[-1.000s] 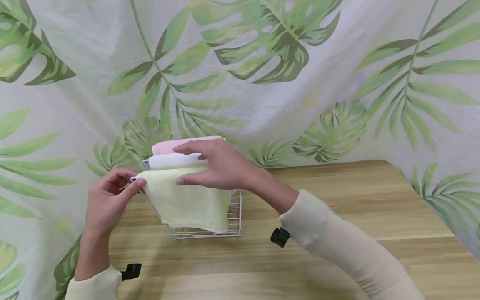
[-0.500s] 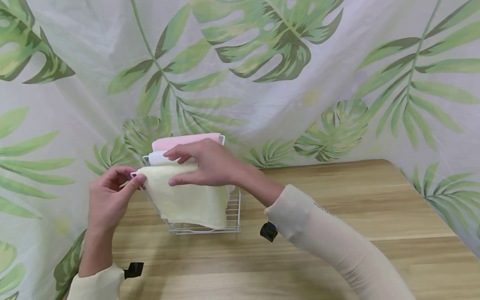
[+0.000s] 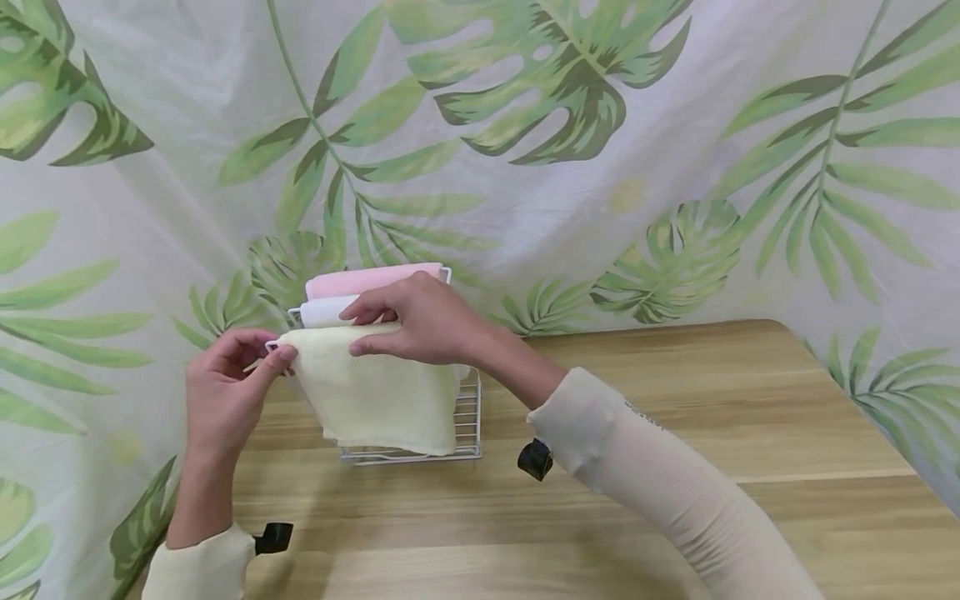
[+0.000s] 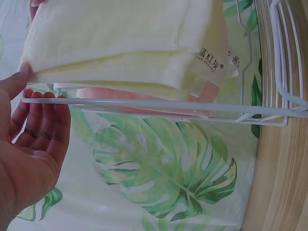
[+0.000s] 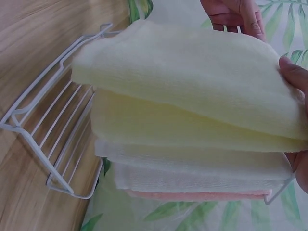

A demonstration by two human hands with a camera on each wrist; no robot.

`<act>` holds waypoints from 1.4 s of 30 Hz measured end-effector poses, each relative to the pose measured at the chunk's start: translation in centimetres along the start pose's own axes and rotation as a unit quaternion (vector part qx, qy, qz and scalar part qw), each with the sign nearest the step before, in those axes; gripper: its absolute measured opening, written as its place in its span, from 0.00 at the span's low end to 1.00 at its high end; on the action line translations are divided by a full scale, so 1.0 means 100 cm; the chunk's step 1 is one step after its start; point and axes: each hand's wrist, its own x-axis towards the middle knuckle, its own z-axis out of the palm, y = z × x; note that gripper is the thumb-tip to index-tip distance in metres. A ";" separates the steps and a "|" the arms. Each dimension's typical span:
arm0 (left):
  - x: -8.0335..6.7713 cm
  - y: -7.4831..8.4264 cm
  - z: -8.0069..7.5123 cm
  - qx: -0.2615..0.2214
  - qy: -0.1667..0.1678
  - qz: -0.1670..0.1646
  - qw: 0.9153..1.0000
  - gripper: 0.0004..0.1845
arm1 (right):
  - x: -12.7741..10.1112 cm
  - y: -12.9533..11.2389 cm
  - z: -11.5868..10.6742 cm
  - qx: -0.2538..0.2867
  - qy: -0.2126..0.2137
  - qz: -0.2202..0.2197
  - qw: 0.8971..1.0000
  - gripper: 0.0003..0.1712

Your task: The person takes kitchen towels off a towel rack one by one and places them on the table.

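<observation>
A wire rack point(image 3: 468, 421) bears three towels, one behind the other. In front hangs a pale yellow towel point(image 3: 386, 400), folded over the top bar; a white towel point(image 3: 321, 312) and a pink towel point(image 3: 375, 278) follow behind. My left hand point(image 3: 225, 400) pinches the yellow towel's upper left corner at the bar's end, its other fingers beneath the wire in the left wrist view. My right hand point(image 3: 423, 321) grips the yellow towel's top fold, thumb in front and fingers behind, over the white towel. A printed label point(image 4: 211, 60) shows on the yellow towel's inner side.
The rack stands on a wood-grain table point(image 3: 637, 467), toward its left side. Close behind hangs a leaf-patterned cloth point(image 3: 547, 217), which also runs down the left. Black mounts point(image 3: 536, 460) are worn at both cuffs.
My right thumb and fingers have drawn closer together around the yellow towel's top fold, and the right forearm has shifted left. The left hand keeps its hold on the corner.
</observation>
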 end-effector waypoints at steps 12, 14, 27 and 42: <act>0.001 -0.002 -0.005 -0.035 -0.031 0.003 0.999 0.07 | -0.004 -0.005 -0.002 -0.023 0.020 -0.010 0.999 0.19; 0.001 -0.002 -0.005 -0.033 -0.029 -0.002 0.999 0.07 | -0.006 -0.005 -0.003 -0.023 0.030 -0.016 0.999 0.19; 0.000 0.002 -0.007 -0.069 -0.065 0.012 0.995 0.07 | -0.011 0.004 -0.009 0.026 0.039 -0.053 0.997 0.20; 0.000 0.007 0.000 -0.042 -0.011 -0.043 0.998 0.04 | -0.011 -0.004 -0.015 -0.042 -0.003 -0.022 0.999 0.21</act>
